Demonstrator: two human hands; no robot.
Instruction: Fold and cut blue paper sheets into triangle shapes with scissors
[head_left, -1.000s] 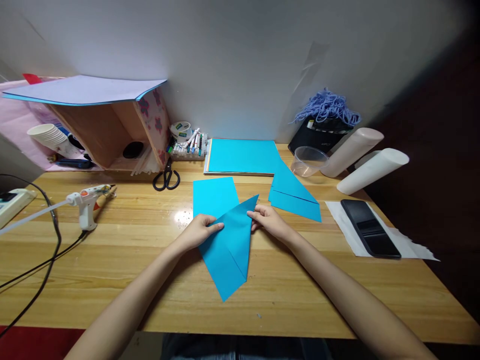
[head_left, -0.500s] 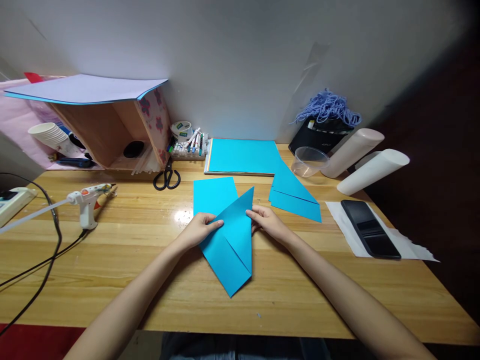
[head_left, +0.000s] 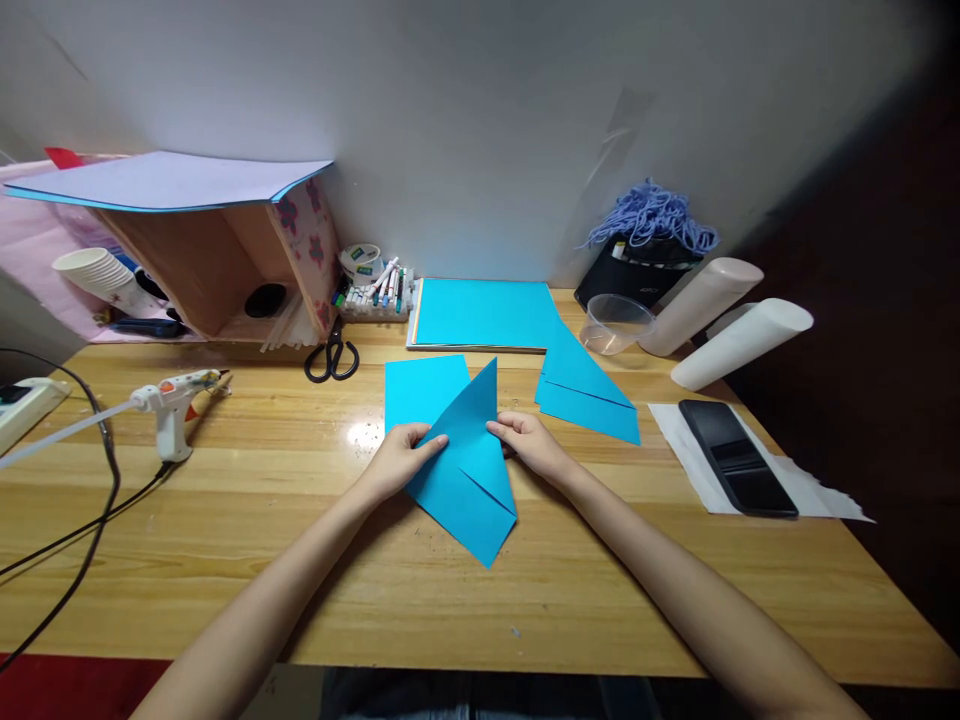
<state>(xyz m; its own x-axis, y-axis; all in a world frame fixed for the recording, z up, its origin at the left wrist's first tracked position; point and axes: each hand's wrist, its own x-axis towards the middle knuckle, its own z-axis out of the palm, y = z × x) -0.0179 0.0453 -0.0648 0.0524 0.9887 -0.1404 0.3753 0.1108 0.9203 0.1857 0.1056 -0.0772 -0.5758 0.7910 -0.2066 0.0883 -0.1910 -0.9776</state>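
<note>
Both hands hold a folded sheet of blue paper (head_left: pixel 472 475) above the middle of the table, its pointed corner tilted up and away from me. My left hand (head_left: pixel 405 458) pinches its left edge, thumb on top. On the right edge, my right hand (head_left: pixel 527 440) grips with the thumb in front and the other fingers partly hidden behind. Partly covered by the folded sheet, a flat blue paper piece (head_left: pixel 424 385) lies on the table. A second folded blue paper (head_left: pixel 585 390) rests to the right, its top corner overlapping a stack of coloured paper (head_left: pixel 484 312).
Left are a glue gun (head_left: pixel 174 410) with cables, black scissors (head_left: pixel 331 358) and an open box (head_left: pixel 217 260). Markers (head_left: pixel 384 285) stand by the wall. Right are a clear plastic cup (head_left: pixel 616 325), white rolls (head_left: pixel 742 343), blue yarn (head_left: pixel 652 218) and a phone (head_left: pixel 739 458) on white paper.
The folded paper has turned slightly: its lower corner has swung right and away from me, and its pointed top has shifted a little left. Both hands keep hold of it.
</note>
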